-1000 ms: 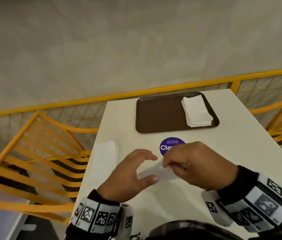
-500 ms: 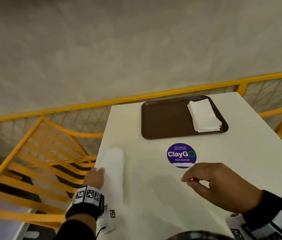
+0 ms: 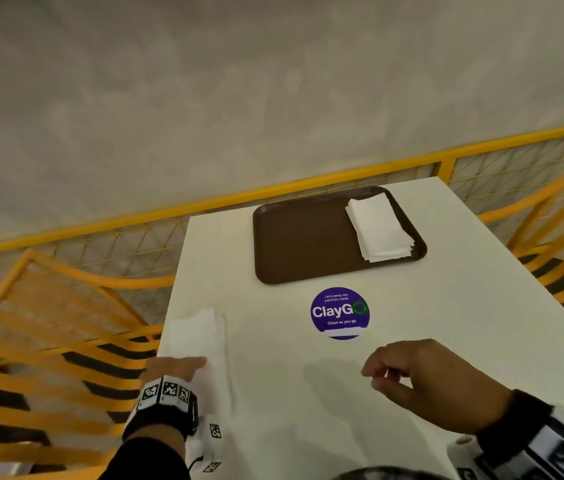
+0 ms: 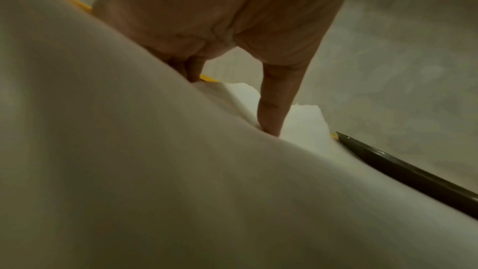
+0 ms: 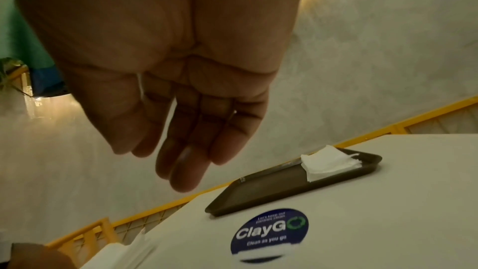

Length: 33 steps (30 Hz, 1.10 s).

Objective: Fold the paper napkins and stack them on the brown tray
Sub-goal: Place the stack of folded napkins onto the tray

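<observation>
At the lower left of the head view lies a white napkin pile (image 3: 200, 337), its long side running up the frame. The left hand (image 3: 173, 367) presses on it, fingers seemingly straight. The right hand (image 3: 426, 372) hangs relaxed and empty.

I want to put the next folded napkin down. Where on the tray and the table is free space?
The tray is bare on its left part; the stack fills its right end. The table is bare right of the sticker and between both hands. It is crowded at the left edge, where the left hand touches the loose napkins.
</observation>
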Available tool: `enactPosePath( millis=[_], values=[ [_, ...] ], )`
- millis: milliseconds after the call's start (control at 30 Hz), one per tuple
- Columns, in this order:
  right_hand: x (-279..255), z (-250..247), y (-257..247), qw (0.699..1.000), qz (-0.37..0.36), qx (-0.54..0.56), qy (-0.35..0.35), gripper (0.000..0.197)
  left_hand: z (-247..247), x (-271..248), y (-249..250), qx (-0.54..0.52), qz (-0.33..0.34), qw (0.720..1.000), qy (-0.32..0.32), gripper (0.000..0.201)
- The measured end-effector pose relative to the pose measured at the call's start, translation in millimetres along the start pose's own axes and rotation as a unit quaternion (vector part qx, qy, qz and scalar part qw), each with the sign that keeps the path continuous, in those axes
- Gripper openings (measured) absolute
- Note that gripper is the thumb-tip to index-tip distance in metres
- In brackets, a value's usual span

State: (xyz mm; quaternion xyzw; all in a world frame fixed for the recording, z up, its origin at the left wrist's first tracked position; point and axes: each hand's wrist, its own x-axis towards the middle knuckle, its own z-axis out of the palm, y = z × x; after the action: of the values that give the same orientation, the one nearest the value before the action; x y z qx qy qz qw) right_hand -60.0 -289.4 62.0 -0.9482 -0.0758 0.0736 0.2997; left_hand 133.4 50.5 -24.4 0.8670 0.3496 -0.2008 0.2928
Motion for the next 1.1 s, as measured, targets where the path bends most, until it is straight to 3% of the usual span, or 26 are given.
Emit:
enactPosePath(
  millis=[133, 267, 367, 433, 467, 533, 567, 600, 667, 733, 800, 867, 967, 1033, 1100],
  values=[
    [9.0, 17.3, 1.9, 0.998, 0.017, -0.007, -0.055, 0.020, 5.2, -3.2, 0.1, -0.021, 0.043, 0.998, -0.042, 0.063],
    [13.0, 36.0, 6.7, 0.995, 0.033, 0.006, -0.093, 0.024, 10.6, -31.7, 10.4, -0.021, 0.072, 0.996, -0.045, 0.068],
    [15.3, 47.2, 16.1, 0.987, 0.101, 0.087, -0.094, 0.046, 20.6, -64.2, 21.6, -0.101, 0.113, 0.985, -0.087, 0.058],
    [17.2, 50.9, 20.7, 0.963, 0.175, 0.183, -0.095, 0.070, 32.4, -87.8, 31.5, -0.241, 0.123, 0.943, -0.194, 0.043],
    [17.5, 51.5, 22.0, 0.937, 0.213, 0.258, -0.103, 0.081, 39.0, -95.9, 36.0, -0.318, 0.112, 0.899, -0.278, 0.044],
    [16.3, 51.2, 22.4, 0.851, 0.255, 0.442, -0.122, 0.091, 49.4, -112.4, 44.7, -0.409, 0.084, 0.817, -0.397, 0.068],
    [14.8, 49.9, 22.3, 0.809, 0.248, 0.518, -0.129, 0.086, 52.0, -124.5, 49.1, -0.430, 0.081, 0.785, -0.438, 0.076],
    [13.1, 48.7, 22.5, 0.781, 0.223, 0.567, -0.137, 0.077, 57.9, -133.1, 52.4, -0.450, 0.096, 0.764, -0.453, 0.072],
    [11.3, 47.5, 23.0, 0.756, 0.158, 0.617, -0.153, 0.064, 68.7, -157.4, 56.4, -0.486, 0.148, 0.735, -0.449, 0.052],
    [11.5, 46.1, 22.5, 0.732, 0.120, 0.654, -0.149, 0.063, 79.4, -176.4, 54.8, -0.498, 0.194, 0.718, -0.447, 0.050],
    [12.5, 43.4, 21.9, 0.713, 0.125, 0.683, -0.100, 0.059, 85.6, -182.2, 52.8, -0.502, 0.222, 0.705, -0.450, 0.051],
    [12.7, 41.9, 24.7, 0.716, 0.151, 0.681, -0.020, 0.049, 85.1, -186.8, 54.7, -0.517, 0.229, 0.703, -0.430, 0.055],
    [6.7, 37.4, 40.2, 0.747, 0.198, 0.631, 0.069, 0.046, 82.1, -179.4, 54.8, -0.540, 0.231, 0.709, -0.390, 0.054],
    [-1.0, 30.8, 54.1, 0.793, 0.225, 0.556, 0.108, 0.044, 79.5, -166.5, 49.3, -0.496, 0.264, 0.756, -0.336, 0.047],
    [-10.0, 24.1, 68.5, 0.869, 0.243, 0.411, 0.129, 0.033, 80.3, -156.2, 39.3, -0.401, 0.328, 0.811, -0.272, 0.042]
  ],
)
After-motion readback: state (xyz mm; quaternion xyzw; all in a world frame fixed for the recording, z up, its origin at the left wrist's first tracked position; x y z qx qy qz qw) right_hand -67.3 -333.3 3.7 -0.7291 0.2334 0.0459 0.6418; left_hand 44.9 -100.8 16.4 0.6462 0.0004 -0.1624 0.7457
